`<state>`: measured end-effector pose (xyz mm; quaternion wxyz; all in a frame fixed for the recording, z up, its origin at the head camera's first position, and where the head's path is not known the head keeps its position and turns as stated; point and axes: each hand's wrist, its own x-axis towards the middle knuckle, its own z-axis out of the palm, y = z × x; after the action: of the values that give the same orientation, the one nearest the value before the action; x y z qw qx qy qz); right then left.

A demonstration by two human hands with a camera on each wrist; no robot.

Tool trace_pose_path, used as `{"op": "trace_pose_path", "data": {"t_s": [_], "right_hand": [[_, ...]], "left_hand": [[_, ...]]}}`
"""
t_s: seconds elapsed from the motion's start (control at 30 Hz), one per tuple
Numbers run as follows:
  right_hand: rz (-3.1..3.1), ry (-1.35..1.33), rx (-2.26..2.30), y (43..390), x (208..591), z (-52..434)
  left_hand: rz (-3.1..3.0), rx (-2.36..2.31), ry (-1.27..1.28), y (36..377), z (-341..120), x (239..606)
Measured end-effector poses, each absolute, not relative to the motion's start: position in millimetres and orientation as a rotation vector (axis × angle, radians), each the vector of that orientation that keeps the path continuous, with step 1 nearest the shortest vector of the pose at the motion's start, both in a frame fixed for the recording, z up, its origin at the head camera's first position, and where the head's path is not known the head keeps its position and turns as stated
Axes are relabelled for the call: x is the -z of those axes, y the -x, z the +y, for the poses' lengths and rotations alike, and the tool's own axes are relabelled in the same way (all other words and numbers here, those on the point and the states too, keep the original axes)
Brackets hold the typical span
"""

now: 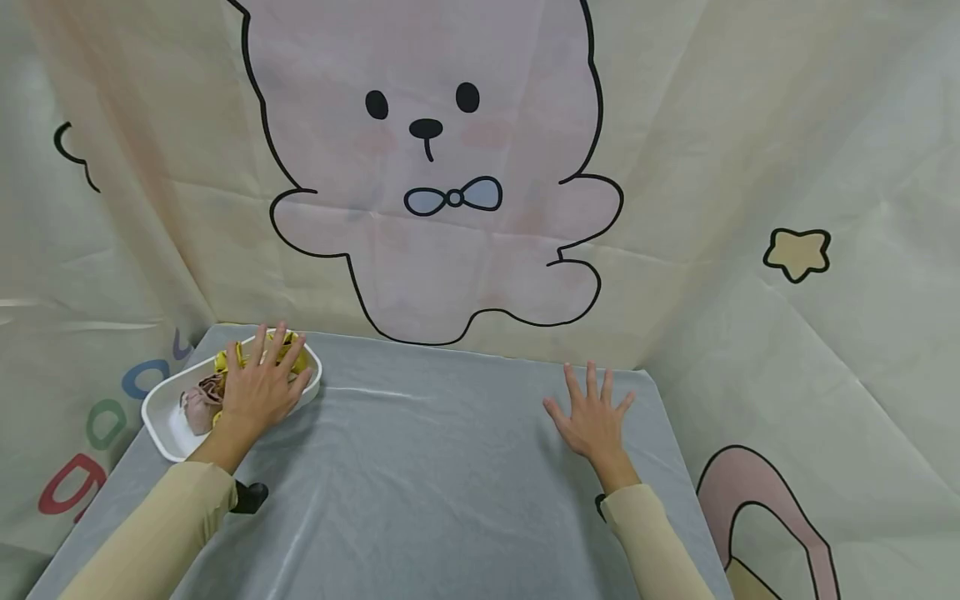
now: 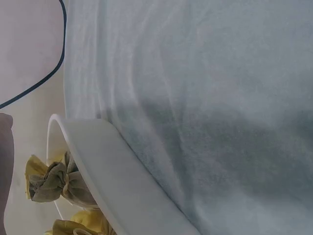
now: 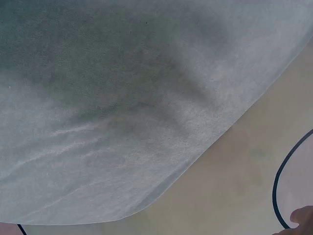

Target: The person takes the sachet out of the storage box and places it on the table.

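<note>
My left hand (image 1: 258, 392) is over a white plastic basin (image 1: 168, 417) at the table's far left, its fingers spread and straight. Inside the basin lie small tied cloth pouches: a pinkish one (image 1: 201, 406) and yellow ones (image 1: 300, 354), partly hidden by the hand. The left wrist view shows an olive-yellow pouch (image 2: 63, 181) with a gathered neck, close to the basin wall (image 2: 122, 176). My right hand (image 1: 595, 425) is spread above the grey cloth near the far right corner, holding nothing. Only a fingertip (image 3: 301, 215) of it shows in the right wrist view.
A grey cloth (image 1: 435, 467) covers the table. Behind it hangs a pale curtain (image 1: 675, 275) printed with a bear, and similar printed fabric stands at both sides. Dark straps (image 1: 251, 497) sit at the wrists.
</note>
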<state>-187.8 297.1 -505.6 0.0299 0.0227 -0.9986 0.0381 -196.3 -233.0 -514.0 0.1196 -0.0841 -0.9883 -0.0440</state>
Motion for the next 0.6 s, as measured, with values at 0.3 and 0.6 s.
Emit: {"op": "trace_pose_path", "data": {"t_s": [0.3,0.6], "right_hand": [[-3.076,-0.089,-0.158,187,505,294],[-3.058,-0.134,-0.21,185,499,284]], "left_hand": [[-2.881,0.188,0.198,191,-240,515],[-2.963,0.277,0.104,181,-262,519]]}}
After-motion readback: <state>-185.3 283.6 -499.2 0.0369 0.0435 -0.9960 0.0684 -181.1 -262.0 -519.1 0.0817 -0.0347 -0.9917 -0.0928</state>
